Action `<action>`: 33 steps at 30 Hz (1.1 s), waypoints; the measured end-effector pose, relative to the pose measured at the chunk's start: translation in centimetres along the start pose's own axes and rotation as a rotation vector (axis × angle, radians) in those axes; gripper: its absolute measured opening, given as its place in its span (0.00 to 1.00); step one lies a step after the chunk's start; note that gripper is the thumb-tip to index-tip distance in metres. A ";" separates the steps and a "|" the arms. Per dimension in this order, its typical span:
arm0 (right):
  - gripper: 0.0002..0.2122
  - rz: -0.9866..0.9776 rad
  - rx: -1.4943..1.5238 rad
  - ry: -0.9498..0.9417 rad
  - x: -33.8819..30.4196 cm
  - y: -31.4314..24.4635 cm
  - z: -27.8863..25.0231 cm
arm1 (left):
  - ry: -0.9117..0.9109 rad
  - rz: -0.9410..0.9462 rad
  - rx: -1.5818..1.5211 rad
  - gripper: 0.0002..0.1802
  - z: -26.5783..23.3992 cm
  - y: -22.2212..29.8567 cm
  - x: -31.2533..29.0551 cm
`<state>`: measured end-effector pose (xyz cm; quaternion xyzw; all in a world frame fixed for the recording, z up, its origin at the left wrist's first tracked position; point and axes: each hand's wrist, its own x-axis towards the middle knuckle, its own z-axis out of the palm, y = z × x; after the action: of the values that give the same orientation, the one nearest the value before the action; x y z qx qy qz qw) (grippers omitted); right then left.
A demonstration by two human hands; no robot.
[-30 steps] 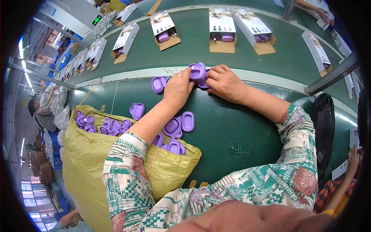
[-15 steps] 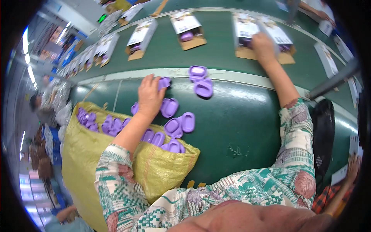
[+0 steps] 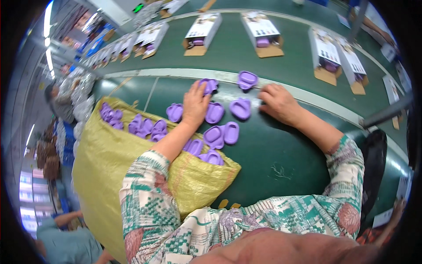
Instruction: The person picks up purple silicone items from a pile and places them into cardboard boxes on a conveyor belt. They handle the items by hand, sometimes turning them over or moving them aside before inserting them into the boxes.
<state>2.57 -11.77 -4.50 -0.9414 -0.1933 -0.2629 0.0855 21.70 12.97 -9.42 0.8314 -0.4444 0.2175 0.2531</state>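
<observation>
Setting: factory line; green worktable [image 3: 272, 158] in front, a green conveyor belt [image 3: 237, 55] beyond it.
Belt load: open cartons [image 3: 200, 33] spaced along the belt, each with a purple piece inside.
Stock: yellow woven sack [image 3: 105, 163] at the person's left, mouth open, purple moulded pieces [image 3: 145, 127] spilling onto the table.
Left hand [image 3: 195, 103]: flat, fingers spread, resting on a purple piece [image 3: 209, 86] at the table's far edge; pressing, not gripping.
Right hand [image 3: 279, 103]: loosely curled, knuckles up, just beside another loose piece [image 3: 241, 108]; whether it holds anything, cannot tell.
Edge piece: a single piece [image 3: 247, 79] sits on the pale strip beside the belt.
Risk: judged likely that pieces near the edge get nudged onto the belt uncartoned; the sack's heap may slide further.
</observation>
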 end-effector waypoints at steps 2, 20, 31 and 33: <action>0.23 -0.079 0.087 0.066 1.4 -0.8 0.2 | -0.022 -0.009 -0.017 0.24 -0.2 0.5 0.3; 0.07 -0.129 -0.206 0.038 1.9 -1.4 3.7 | -0.077 -0.022 -0.087 0.24 -0.3 0.4 0.2; 0.06 0.710 -0.383 0.313 -6.2 15.6 -6.5 | -0.076 -0.015 -0.045 0.24 -0.2 0.6 0.5; 0.07 0.701 -0.320 0.263 -6.6 17.7 -6.7 | -0.078 -0.021 -0.048 0.24 -0.3 0.3 0.2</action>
<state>1.51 -31.74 -3.38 -0.9100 0.1953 -0.3628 0.0464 21.48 12.86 -8.96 0.8376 -0.4500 0.1717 0.2577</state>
